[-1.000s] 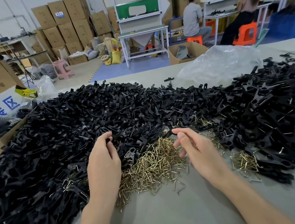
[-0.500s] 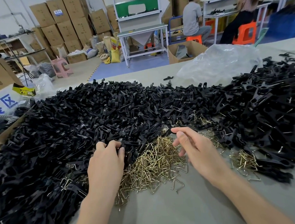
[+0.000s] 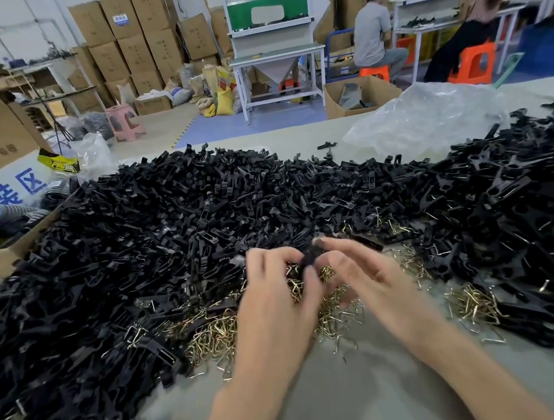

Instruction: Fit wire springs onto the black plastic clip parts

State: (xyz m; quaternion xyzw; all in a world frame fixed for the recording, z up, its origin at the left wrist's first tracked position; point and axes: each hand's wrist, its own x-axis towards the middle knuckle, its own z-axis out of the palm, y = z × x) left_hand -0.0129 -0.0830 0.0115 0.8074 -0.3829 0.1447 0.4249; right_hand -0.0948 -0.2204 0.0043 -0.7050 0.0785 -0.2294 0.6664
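Left hand and right hand both pinch one black clip part over the wire springs near the front edge of the tabletop, seemingly to have springs within reach.

Clip parts: uniformly black; wire springs: brass-yellow, shiny; table: plain pale grey-beige. Background: brown cardboard boxes, orange stools, one pink stool, green panel, blue floor mat. Sign: white, blue characters.
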